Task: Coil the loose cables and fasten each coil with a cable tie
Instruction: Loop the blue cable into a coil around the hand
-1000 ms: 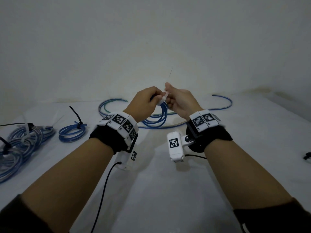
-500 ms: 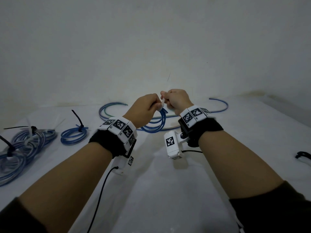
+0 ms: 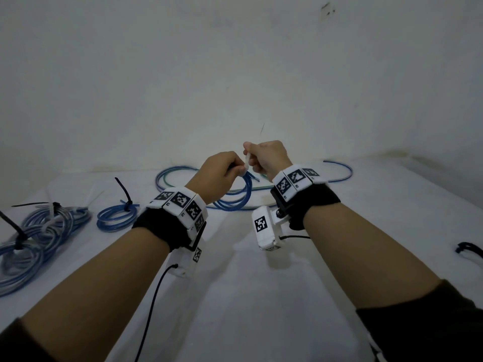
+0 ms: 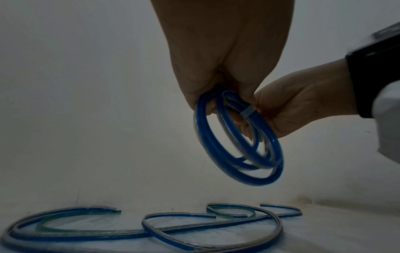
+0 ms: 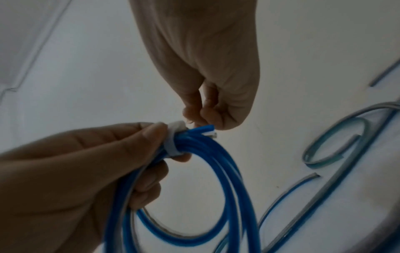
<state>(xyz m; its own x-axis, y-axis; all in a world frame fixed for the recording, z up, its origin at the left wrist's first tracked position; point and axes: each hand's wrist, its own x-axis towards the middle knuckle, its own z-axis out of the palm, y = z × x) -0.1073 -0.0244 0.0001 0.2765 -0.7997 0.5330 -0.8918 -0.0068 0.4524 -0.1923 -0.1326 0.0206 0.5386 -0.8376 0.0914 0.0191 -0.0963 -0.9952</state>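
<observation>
My left hand point(image 3: 235, 170) grips a small coil of blue cable point(image 3: 236, 195), held up over the white table point(image 3: 235, 296). A white cable tie point(image 3: 247, 163) wraps the bunched strands right at my left fingertips. My right hand point(image 3: 251, 152), just above and to the right, pinches the tie's tail in curled fingers. In the left wrist view the tie point(image 4: 249, 112) bands the coil point(image 4: 238, 145) under my left hand point(image 4: 218, 95). In the right wrist view the tie's head point(image 5: 176, 127) sits by my left thumb, with cut cable ends poking out beside it below my right hand point(image 5: 194, 118).
Loose blue and greenish cables point(image 3: 177, 176) lie along the table's back edge by the wall, one arc reaching far right point(image 3: 342, 169). Tied coils lie at the left: a small blue one with a black tie point(image 3: 116, 218) and a bigger pale bundle point(image 3: 39, 239). A black object point(image 3: 467, 249) lies at the right edge.
My right hand has risen above the left one, drawing the tie's tail up; a short white strip now shows between the hands. The left hand still holds the coil.
</observation>
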